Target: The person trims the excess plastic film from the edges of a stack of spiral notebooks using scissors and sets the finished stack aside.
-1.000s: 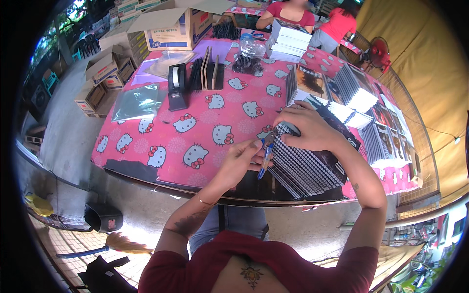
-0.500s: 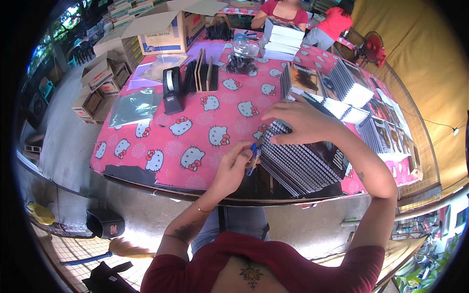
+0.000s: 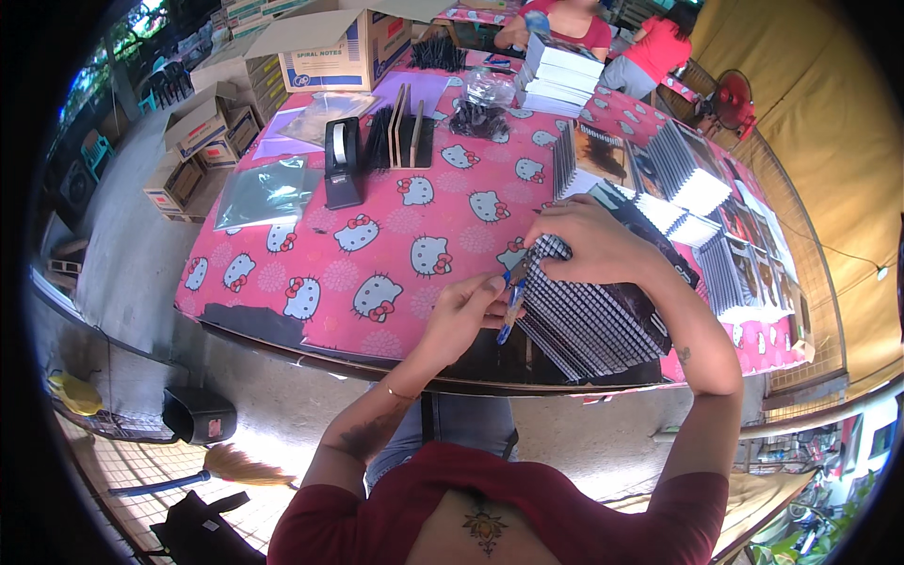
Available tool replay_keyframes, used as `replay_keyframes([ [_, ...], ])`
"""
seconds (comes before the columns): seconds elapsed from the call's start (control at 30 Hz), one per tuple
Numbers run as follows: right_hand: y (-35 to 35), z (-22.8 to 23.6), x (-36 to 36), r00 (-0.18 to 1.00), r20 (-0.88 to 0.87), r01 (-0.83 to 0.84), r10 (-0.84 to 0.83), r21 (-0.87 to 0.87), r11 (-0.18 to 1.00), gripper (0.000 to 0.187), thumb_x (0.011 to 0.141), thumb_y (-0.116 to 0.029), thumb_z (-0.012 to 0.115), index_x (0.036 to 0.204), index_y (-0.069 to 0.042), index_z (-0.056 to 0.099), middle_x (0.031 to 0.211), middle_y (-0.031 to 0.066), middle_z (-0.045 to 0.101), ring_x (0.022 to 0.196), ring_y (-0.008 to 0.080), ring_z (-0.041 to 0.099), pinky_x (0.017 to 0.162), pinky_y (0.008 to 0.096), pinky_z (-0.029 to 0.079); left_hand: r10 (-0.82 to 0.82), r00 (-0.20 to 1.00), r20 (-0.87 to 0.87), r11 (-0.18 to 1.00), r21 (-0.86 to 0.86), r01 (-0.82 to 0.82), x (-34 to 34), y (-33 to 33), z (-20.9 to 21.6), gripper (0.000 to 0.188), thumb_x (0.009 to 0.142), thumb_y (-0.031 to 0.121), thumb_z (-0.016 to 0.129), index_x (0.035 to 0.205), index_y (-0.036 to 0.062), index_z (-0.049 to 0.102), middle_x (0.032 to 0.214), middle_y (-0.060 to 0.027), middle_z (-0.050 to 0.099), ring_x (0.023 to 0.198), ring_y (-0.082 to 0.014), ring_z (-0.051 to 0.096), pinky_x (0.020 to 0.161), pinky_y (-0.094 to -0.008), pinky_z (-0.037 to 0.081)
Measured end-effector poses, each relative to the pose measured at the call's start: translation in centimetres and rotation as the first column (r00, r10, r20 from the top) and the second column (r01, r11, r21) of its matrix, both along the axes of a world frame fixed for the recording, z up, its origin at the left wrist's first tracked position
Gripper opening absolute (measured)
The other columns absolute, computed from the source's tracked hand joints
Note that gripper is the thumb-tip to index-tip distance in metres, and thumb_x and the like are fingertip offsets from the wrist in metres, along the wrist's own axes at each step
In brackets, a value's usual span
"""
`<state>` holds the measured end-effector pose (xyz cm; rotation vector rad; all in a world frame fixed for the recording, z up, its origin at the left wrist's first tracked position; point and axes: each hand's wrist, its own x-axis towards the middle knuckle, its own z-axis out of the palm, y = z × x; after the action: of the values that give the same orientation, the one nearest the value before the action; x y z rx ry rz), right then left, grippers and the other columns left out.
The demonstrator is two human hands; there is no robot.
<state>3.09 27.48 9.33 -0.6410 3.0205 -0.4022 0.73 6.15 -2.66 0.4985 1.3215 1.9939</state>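
A stack of spiral-bound notebooks (image 3: 593, 325) lies at the table's near edge, its rows of dark coils facing me. My left hand (image 3: 460, 318) is closed on small blue-handled pliers (image 3: 514, 299), whose dark metal head meets the far end of the top coils. From above, my right hand (image 3: 595, 243) curls over that same end of the stack, thumb and fingers gripping the top notebook by its bound edge. The exact contact between the pliers' tip and the wire is too small to make out.
More spiral notebooks (image 3: 692, 179) stand in piles at the right. Farther left are a tape dispenser (image 3: 343, 169), clear plastic sleeves (image 3: 264, 196), a wooden divider rack (image 3: 414, 132) and an open carton (image 3: 330, 66). Across the table, a person sits behind stacked white pads (image 3: 557, 80).
My left hand has brought the pliers up against the coil ends, and more of the tool shows. My right hand has closed in over the top notebook's corner. The view has shifted slightly.
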Motion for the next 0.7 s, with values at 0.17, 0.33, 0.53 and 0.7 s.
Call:
replay_keyframes([
  [0.17, 0.3, -0.3, 0.0, 0.999, -0.05, -0.011, 0.01, -0.012, 1.0, 0.032, 0.07, -0.025, 0.068, 0.1, -0.011, 0.067, 0.098, 0.01, 0.066, 0.102, 0.0293, 0.06, 0.098, 0.0423, 0.035, -0.038, 0.999, 0.011, 0.998, 0.057, 0.037, -0.7, 0.3, -0.6, 0.039, 0.101, 0.027, 0.045, 0.118, -0.0065, 0.056, 0.102, -0.0193, 0.067, 0.09, -0.0295, 0.07, 0.078, -0.0381, 0.058],
  [0.33, 0.2, -0.3, -0.1, 0.999, -0.039, -0.008, 0.007, -0.01, 1.0, 0.031, 0.07, -0.025, 0.069, 0.097, -0.011, 0.066, 0.095, 0.0095, 0.066, 0.1, 0.0296, 0.06, 0.097, 0.0422, 0.036, -0.022, 1.0, -0.017, 1.0, 0.004, 0.022, -0.5, 0.4, -0.4, 0.038, 0.101, 0.027, 0.046, 0.117, -0.0052, 0.057, 0.099, -0.0152, 0.067, 0.084, -0.0242, 0.07, 0.075, -0.0347, 0.058],
  [0.53, 0.3, -0.4, -0.1, 0.998, -0.062, -0.012, 0.013, 0.007, 1.0, 0.03, 0.07, -0.026, 0.069, 0.096, -0.011, 0.065, 0.093, 0.0097, 0.065, 0.098, 0.0298, 0.059, 0.096, 0.0426, 0.036, 0.086, 0.25, -0.964, 0.875, -0.047, -0.483, 0.1, -0.1, 0.6, 0.039, 0.101, 0.025, 0.049, 0.125, -0.0048, 0.055, 0.098, -0.0121, 0.067, 0.08, -0.0199, 0.069, 0.074, -0.031, 0.057],
  [0.7, 0.1, -0.3, 0.1, 0.999, -0.046, -0.023, 0.023, -0.009, 1.0, 0.033, 0.07, -0.025, 0.069, 0.099, -0.012, 0.064, 0.094, 0.01, 0.064, 0.1, 0.0294, 0.059, 0.097, 0.0424, 0.035, -0.016, 0.999, -0.038, 1.0, 0.001, 0.016, -0.2, -0.2, -1.5, 0.04, 0.101, 0.025, 0.047, 0.125, -0.0057, 0.054, 0.102, -0.0147, 0.067, 0.087, -0.0242, 0.07, 0.078, -0.0334, 0.057],
])
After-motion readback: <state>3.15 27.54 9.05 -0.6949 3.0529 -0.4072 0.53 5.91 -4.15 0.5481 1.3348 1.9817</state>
